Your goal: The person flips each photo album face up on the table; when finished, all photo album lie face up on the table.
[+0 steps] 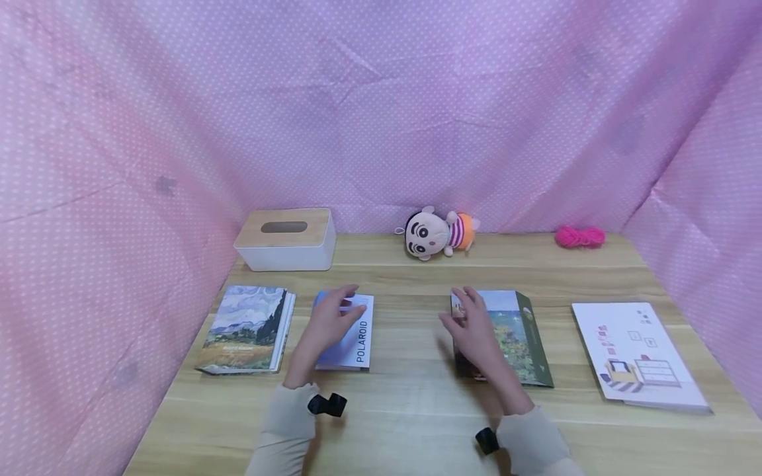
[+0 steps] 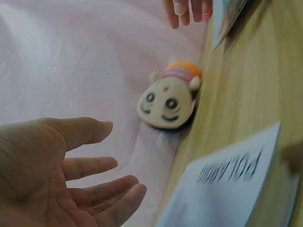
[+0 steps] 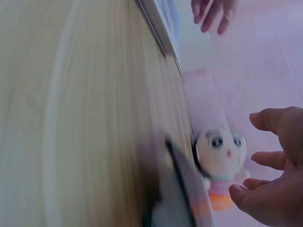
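My left hand (image 1: 326, 324) hovers over a blue-and-white book marked POLAROID (image 1: 362, 340), its fingers spread and loosely bent. The left wrist view shows that hand (image 2: 71, 175) holding nothing, apart from the book's cover (image 2: 222, 184). Over the left part of a book with a painted garden-and-sea cover and green edge (image 1: 510, 337) is my right hand (image 1: 476, 330). Its fingers are parted too, and the right wrist view shows nothing in its grasp (image 3: 279, 165). Part of each book is hidden by the hand above it.
An album with a landscape painting (image 1: 244, 327) lies at the left, a white illustrated book (image 1: 643, 357) at the right. Along the back are a tissue box (image 1: 286, 254), a plush doll (image 1: 437, 233) and pink yarn (image 1: 579, 237). Pink dotted cloth (image 1: 381, 119) surrounds the wooden table (image 1: 411, 423).
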`<state>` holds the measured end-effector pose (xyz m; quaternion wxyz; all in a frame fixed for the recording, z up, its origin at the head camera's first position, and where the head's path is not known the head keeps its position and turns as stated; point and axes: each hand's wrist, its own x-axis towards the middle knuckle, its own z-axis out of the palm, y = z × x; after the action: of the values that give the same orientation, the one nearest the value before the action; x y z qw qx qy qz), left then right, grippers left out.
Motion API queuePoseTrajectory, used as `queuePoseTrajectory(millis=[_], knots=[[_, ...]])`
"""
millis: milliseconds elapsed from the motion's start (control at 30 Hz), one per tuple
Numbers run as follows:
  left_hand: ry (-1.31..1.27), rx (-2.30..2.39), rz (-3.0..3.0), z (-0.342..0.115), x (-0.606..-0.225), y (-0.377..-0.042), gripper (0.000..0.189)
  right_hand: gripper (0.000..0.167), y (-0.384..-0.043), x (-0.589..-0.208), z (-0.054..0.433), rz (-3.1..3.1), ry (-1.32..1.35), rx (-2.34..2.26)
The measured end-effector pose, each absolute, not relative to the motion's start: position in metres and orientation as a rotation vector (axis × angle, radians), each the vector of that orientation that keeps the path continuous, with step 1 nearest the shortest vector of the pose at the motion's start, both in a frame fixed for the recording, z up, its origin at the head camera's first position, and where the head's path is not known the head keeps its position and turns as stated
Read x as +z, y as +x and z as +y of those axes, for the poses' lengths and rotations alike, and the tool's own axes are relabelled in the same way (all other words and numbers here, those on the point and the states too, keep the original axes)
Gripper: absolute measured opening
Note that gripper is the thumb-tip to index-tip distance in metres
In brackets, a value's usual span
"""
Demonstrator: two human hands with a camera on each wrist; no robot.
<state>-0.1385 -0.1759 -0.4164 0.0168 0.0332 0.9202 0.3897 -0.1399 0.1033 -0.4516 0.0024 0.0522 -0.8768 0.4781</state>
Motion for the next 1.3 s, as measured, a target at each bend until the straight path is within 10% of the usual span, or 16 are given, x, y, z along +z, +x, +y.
queuePoseTrajectory(millis=[1300], knots=[[0.388,1.361,2.508,-0.01,-0.485,-0.141,0.064,0.075,-0.109,-0.476,0.228,-2.994,-0.025,1.265]])
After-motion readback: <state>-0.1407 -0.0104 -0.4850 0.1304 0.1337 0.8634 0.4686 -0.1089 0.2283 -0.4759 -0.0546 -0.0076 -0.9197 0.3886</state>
